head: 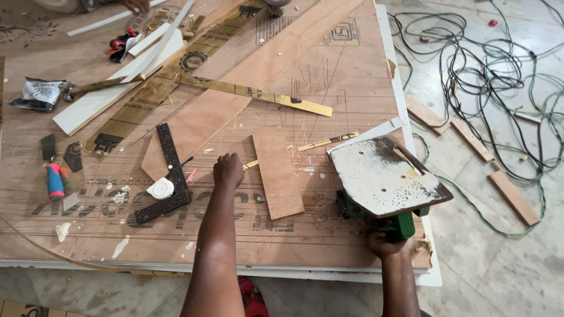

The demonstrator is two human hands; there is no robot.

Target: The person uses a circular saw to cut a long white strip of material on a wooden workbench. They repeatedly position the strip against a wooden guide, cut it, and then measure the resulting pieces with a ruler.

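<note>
R hand point(389, 242) grips green saw point(385, 188); L hand point(228, 170) fisted on plywood point(329, 76).

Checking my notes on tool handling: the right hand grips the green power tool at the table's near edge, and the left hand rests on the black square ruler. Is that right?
Not quite. In the head view the left hand rests on the plywood sheet beside a small wooden board, apart from the black square ruler. The right hand does grip the green power tool.

Plywood worktop point(329, 76) carries try square point(171, 176), small wood panel point(277, 173), brass strips point(258, 94)

Green power tool point(399, 222), white stained base plate point(382, 176); black speckled square point(170, 176); brown plywood strip point(277, 171).
</note>
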